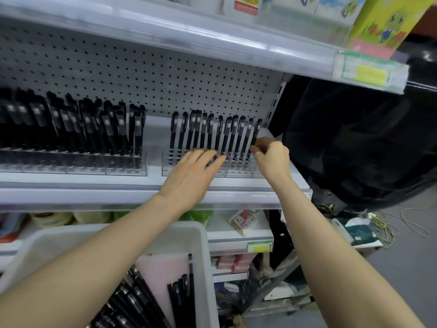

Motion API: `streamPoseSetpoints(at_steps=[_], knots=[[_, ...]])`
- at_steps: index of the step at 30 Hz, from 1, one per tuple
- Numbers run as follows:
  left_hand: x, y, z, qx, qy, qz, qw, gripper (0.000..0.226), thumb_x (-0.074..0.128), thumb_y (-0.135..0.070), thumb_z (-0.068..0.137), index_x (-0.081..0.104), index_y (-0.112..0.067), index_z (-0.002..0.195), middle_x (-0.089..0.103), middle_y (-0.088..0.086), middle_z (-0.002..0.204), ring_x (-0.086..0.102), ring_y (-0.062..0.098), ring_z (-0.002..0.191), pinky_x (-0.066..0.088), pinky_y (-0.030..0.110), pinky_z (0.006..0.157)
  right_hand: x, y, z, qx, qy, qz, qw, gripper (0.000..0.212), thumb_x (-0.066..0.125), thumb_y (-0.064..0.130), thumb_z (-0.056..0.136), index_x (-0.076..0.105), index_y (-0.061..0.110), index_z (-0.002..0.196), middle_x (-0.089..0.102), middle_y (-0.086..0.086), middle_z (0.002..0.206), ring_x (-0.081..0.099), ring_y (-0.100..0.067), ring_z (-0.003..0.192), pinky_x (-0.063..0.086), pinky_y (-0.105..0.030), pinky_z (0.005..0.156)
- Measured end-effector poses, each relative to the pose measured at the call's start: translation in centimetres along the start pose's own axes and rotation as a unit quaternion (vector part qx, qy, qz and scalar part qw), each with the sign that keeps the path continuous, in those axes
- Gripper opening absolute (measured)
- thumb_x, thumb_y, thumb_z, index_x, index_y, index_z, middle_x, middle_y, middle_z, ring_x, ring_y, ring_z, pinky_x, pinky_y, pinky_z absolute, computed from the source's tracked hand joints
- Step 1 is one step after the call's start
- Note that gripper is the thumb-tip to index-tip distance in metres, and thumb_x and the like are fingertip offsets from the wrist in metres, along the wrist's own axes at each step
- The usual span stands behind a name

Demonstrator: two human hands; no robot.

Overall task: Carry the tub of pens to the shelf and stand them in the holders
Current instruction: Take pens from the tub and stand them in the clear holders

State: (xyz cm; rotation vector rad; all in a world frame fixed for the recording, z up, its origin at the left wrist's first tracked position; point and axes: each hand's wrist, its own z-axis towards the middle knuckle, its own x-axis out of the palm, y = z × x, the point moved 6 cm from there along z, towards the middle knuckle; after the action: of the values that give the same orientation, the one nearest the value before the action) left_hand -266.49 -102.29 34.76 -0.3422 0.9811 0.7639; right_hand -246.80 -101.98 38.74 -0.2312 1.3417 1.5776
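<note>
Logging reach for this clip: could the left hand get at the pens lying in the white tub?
Probably yes. The left hand is up at the holder, but the tub sits open just below it, with the pens uncovered.

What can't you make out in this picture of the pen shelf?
Head view:
- Tub: its pens are partly hidden by the left arm and cut off by the bottom edge.
- Pen labels: blurred, unreadable.
- Rightmost pen: lower end hidden by the right hand.

black pens (173,136) upright in clear holder (169,172) | other pens (183,297) lying in white tub (203,245)
</note>
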Motion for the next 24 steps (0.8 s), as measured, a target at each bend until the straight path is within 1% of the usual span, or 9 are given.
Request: streamPoseSetpoints(at_steps=[2,4,7,9,12,14,16,18,24], knots=[[-0.8,0.4,-0.8,-0.003,-0.011,-0.017,1.000,0.060,0.063,-0.012,0.091,0.040,-0.016,0.146,0.046,0.007,0.145,0.039,0.026,0.134,0.031,0.040,0.113,-0.4,0.4,-0.7,-0.002,-0.021,-0.021,1.000,0.027,0.060,0.015,0.095,0.066,0.009,0.121,0.067,-0.011,0.110,0.063,-0.028,0.097,0.052,-0.047,0.091],[-1.8,0.9,-2.0,-0.009,-0.019,-0.035,0.999,0.056,0.063,-0.010,0.090,0.044,-0.014,0.143,0.048,0.008,0.142,0.041,0.026,0.133,0.039,0.041,0.110,-0.9,1.0,-1.9,-0.013,-0.055,-0.033,0.998,0.032,0.059,0.011,0.095,0.062,0.008,0.127,0.064,-0.011,0.113,0.061,-0.026,0.099,0.050,-0.043,0.093],[-3.3,2.1,-4.7,-0.018,-0.030,-0.051,0.998,0.054,0.066,-0.007,0.087,0.050,-0.013,0.139,0.052,0.009,0.137,0.046,0.027,0.127,0.047,0.041,0.101,-0.8,2.3,-4.9,-0.027,-0.090,-0.005,0.996,0.033,0.060,0.009,0.094,0.061,0.009,0.127,0.064,-0.006,0.107,0.060,-0.020,0.096,0.050,-0.036,0.091],[-4.2,3.1,-7.0,-0.021,-0.039,-0.050,0.998,0.050,0.067,-0.005,0.087,0.054,-0.011,0.134,0.055,0.010,0.132,0.048,0.030,0.120,0.052,0.043,0.092,0.5,3.5,-7.4,-0.038,-0.078,0.021,0.996,0.031,0.061,0.009,0.093,0.063,0.011,0.124,0.066,-0.004,0.105,0.059,-0.015,0.092,0.051,-0.031,0.088],[-4.6,4.7,-11.3,-0.029,-0.049,-0.053,0.997,0.043,0.068,-0.003,0.085,0.061,-0.008,0.127,0.060,0.013,0.124,0.054,0.032,0.109,0.052,0.042,0.083,3.9,5.5,-12.0,-0.057,-0.032,0.046,0.997,0.028,0.062,0.010,0.092,0.066,0.013,0.120,0.067,-0.002,0.102,0.060,-0.015,0.088,0.050,-0.030,0.085],[-4.2,5.6,-14.1,-0.042,-0.043,-0.065,0.996,0.042,0.070,-0.005,0.084,0.063,-0.008,0.125,0.061,0.013,0.122,0.056,0.031,0.107,0.052,0.042,0.085,6.3,6.6,-15.0,-0.076,0.000,0.052,0.996,0.023,0.062,0.010,0.092,0.069,0.013,0.114,0.068,-0.003,0.099,0.061,-0.015,0.085,0.051,-0.032,0.084],[-3.4,6.3,-16.8,-0.053,-0.025,-0.071,0.996,0.041,0.070,-0.007,0.084,0.064,-0.008,0.125,0.062,0.013,0.122,0.057,0.031,0.109,0.053,0.044,0.088,8.6,7.3,-17.7,-0.082,0.043,0.053,0.994,0.021,0.063,0.010,0.091,0.071,0.012,0.110,0.070,-0.003,0.099,0.062,-0.013,0.083,0.051,-0.028,0.082],[-2.5,6.8,-19.0,-0.060,-0.006,-0.069,0.996,0.039,0.069,-0.007,0.085,0.065,-0.008,0.123,0.061,0.014,0.122,0.056,0.032,0.109,0.051,0.045,0.090,10.7,7.5,-20.0,-0.073,0.092,0.040,0.992,0.019,0.063,0.009,0.090,0.072,0.011,0.107,0.072,-0.003,0.097,0.062,-0.013,0.082,0.048,-0.023,0.080],[-0.5,8.2,-22.5,-0.076,0.027,-0.045,0.996,0.050,0.069,-0.005,0.082,0.057,-0.007,0.131,0.055,0.016,0.128,0.049,0.034,0.118,0.045,0.045,0.099,16.1,5.7,-25.3,0.003,0.244,-0.011,0.970,0.009,0.066,0.014,0.088,0.074,0.013,0.093,0.073,-0.003,0.092,0.066,-0.019,0.089,0.051,-0.028,0.084]])
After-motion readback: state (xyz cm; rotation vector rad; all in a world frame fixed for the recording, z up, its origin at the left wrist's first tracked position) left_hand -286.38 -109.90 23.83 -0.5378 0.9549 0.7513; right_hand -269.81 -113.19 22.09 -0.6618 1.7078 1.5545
